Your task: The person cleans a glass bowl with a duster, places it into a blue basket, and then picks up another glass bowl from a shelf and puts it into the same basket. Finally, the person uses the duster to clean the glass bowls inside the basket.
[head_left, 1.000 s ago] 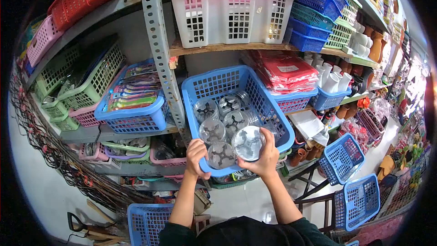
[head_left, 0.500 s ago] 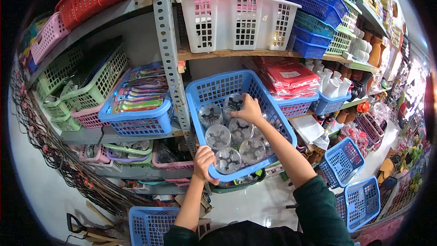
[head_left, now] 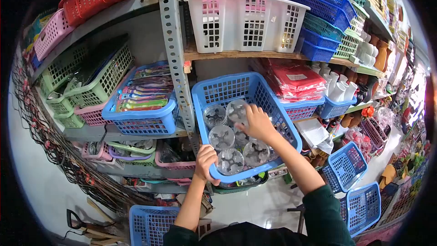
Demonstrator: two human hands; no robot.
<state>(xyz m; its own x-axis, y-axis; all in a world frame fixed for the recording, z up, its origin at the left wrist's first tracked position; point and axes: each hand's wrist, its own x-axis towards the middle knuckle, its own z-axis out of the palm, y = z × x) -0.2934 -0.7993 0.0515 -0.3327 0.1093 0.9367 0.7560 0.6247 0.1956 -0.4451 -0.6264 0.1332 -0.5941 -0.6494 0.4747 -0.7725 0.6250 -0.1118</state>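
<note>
My left hand (head_left: 207,163) is closed around the near left corner of the blue plastic basket (head_left: 278,115), thumb over the rim. Inside stand several clear round containers (head_left: 221,137) with dark, star-like shapes showing in them. Over their right side hovers my right hand (head_left: 258,124), fingers apart and slightly blurred. Its fingertips overlap the edge of a container at the back (head_left: 237,110). Part of another container lies hidden beneath this hand.
A steel shelf post (head_left: 172,41) rises just left of the basket. To its left, a blue basket (head_left: 141,120) holds colourful toothbrushes. Red packets (head_left: 293,76) sit in a basket on the right. A white basket (head_left: 246,23) stands on the shelf above. Blue baskets (head_left: 343,166) rest lower right.
My right hand has come off the back container and drawn toward me and right, its fingers now spread. The left hand keeps its hold on the rim. The whole view has shifted slightly.
</note>
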